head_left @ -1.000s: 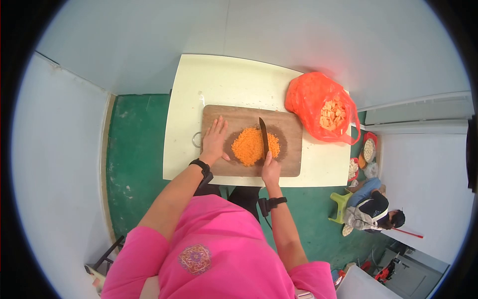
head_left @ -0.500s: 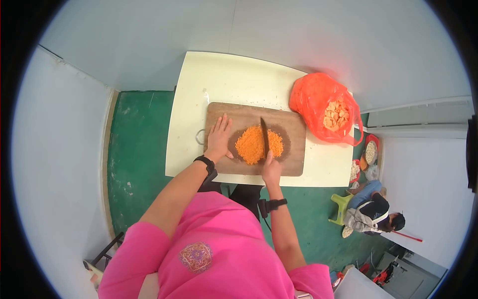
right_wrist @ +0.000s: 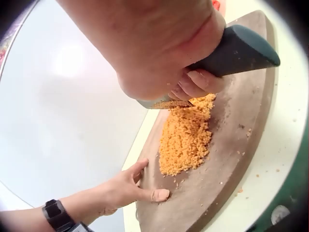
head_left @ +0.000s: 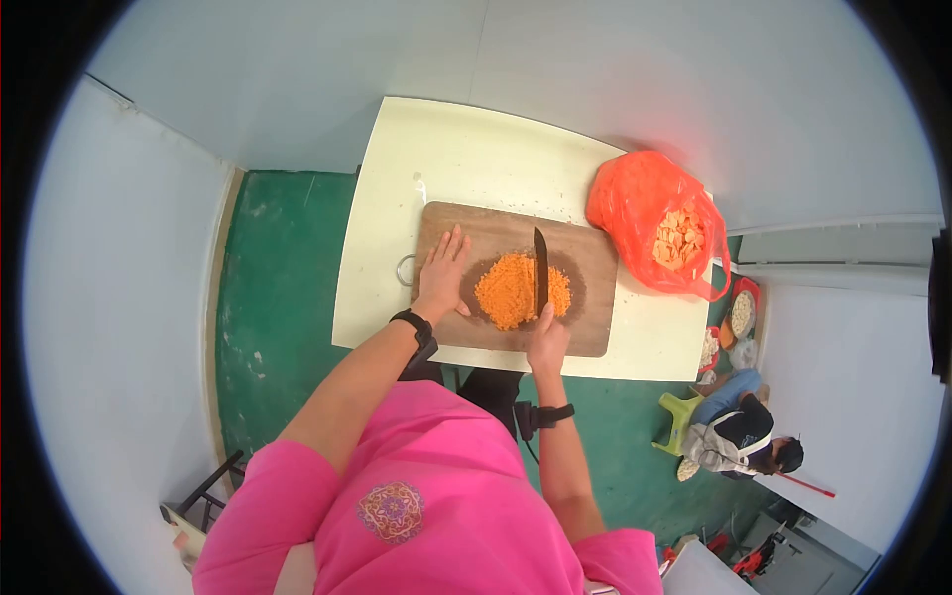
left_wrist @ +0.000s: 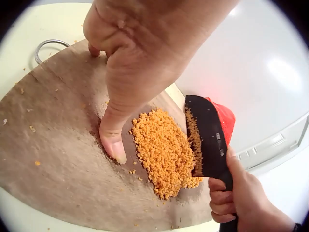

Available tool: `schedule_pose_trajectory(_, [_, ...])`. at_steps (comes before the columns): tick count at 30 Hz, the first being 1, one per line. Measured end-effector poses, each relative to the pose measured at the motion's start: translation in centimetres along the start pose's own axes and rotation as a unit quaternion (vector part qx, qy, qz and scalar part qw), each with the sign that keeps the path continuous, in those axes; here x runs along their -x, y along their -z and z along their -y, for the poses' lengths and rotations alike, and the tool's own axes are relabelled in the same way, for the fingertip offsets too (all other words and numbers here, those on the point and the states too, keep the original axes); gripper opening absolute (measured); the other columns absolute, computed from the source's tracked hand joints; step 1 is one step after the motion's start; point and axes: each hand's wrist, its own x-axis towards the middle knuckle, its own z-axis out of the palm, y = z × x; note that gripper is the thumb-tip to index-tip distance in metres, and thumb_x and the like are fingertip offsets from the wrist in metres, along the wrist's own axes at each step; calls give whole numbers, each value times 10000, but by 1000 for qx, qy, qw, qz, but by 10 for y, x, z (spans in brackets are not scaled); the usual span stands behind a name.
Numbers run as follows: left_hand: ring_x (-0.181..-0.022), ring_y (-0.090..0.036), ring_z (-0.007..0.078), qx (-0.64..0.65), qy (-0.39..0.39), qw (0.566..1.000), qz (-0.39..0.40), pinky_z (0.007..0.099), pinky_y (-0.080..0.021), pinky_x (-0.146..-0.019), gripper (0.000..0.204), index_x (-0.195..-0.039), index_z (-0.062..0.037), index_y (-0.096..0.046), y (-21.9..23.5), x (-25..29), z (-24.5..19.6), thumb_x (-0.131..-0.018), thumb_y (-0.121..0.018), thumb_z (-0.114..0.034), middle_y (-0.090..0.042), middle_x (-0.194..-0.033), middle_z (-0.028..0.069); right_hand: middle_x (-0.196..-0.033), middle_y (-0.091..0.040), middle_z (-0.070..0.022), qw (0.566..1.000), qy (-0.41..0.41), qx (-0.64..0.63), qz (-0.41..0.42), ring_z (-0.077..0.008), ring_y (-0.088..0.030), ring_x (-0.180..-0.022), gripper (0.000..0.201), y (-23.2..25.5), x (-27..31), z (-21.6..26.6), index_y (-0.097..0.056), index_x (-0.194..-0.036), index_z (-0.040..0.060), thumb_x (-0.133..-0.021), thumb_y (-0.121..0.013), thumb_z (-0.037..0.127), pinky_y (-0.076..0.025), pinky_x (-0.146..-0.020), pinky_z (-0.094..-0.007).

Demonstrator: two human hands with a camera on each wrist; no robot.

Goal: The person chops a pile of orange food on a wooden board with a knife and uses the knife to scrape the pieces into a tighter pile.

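Note:
In the head view my left hand (head_left: 441,283) rests on the left part of a brown wooden cutting board (head_left: 590,332), fingers straight and thumb out to the side. My right hand (head_left: 548,342) grips the dark handle of a kitchen knife (head_left: 540,266). Its blade points away from me across a heap of finely chopped orange bits (head_left: 508,293), nearer the heap's right side. Seen from the left wrist, orange crumbs stick along the blade (left_wrist: 208,137) close to its edge. In the right wrist view the handle end (right_wrist: 244,50) sticks out behind the curled fingers.
A red plastic bag (head_left: 625,203) holding orange slices (head_left: 679,238) sits right of the board on the pale table (head_left: 476,129). A metal ring (head_left: 405,270) is at the board's left end. Another person (head_left: 739,426) is by a green stool (head_left: 677,418) at right.
The head view has shifted slightly, moving the table and board right. The knife's tip has swung a little right over the heap. My left hand keeps its place on the board.

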Motion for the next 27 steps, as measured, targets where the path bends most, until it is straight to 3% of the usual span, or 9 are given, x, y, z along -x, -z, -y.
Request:
schedule_pose_trajectory(3, [-1533,-141,282,-13,11,1000,15,441,-256,-1217,1436,-1568,-93,-201,1,0,-5,-387,-996,-284,-75,-1669,121,-736,-599,-365,999,18,38,13,-539,-610,-752,702,-19,-3,-21,-667,-780,-109,-1075,-328,430,-450,-670,-599])
schedule_pose_trajectory(9, [-1537,-124,275,-11,17,1000,21,439,-245,-1224,1436,-1570,-99,-196,3,0,-4,-391,-995,-282,-69,-1672,110,-748,-606,-365,1000,-7,7,3,-538,-615,-771,692,2,3,8,-668,-778,-111,-1076,-335,418,-461,-684,-597])
schedule_pose_trajectory(12, [-1538,-118,273,-22,18,999,20,436,-241,-1226,1437,-1571,-107,-196,1,-2,-7,-390,-995,-283,-68,-1673,106,-756,-612,-363,999,8,43,22,-538,-617,-783,683,-19,-6,-22,-672,-775,-110,-1073,-352,415,-468,-695,-598])
schedule_pose_trajectory(15, [-1538,-118,274,-14,22,999,28,435,-236,-1228,1435,-1572,-112,-197,1,0,-1,-392,-995,-279,-67,-1673,107,-768,-614,-365,1000,-26,-1,14,-541,-616,-784,690,-4,-1,-3,-672,-772,-106,-1074,-342,420,-466,-699,-601])
schedule_pose_trajectory(18, [-1538,-121,272,-5,11,1000,13,435,-235,-1228,1438,-1573,-116,-196,0,-1,-4,-390,-996,-280,-67,-1673,104,-771,-613,-366,1000,-6,-22,-9,-544,-614,-778,698,-5,8,1,-665,-770,-112,-1075,-334,422,-467,-703,-605])
schedule_pose_trajectory(22, [-1538,-122,266,-18,23,999,28,433,-234,-1229,1442,-1577,-121,-188,0,-2,-6,-393,-996,-283,-66,-1674,94,-766,-612,-365,998,-10,41,38,-546,-612,-773,697,-16,2,-10,-664,-776,-110,-1075,-330,423,-465,-698,-606])
schedule_pose_trajectory(27, [-1538,-122,265,-12,20,999,25,431,-235,-1230,1442,-1578,-122,-185,1,-2,-6,-396,-995,-284,-62,-1675,94,-772,-612,-369,1000,-16,11,9,-547,-611,-770,701,-10,10,5,-667,-772,-105,-1076,-321,424,-464,-693,-606])
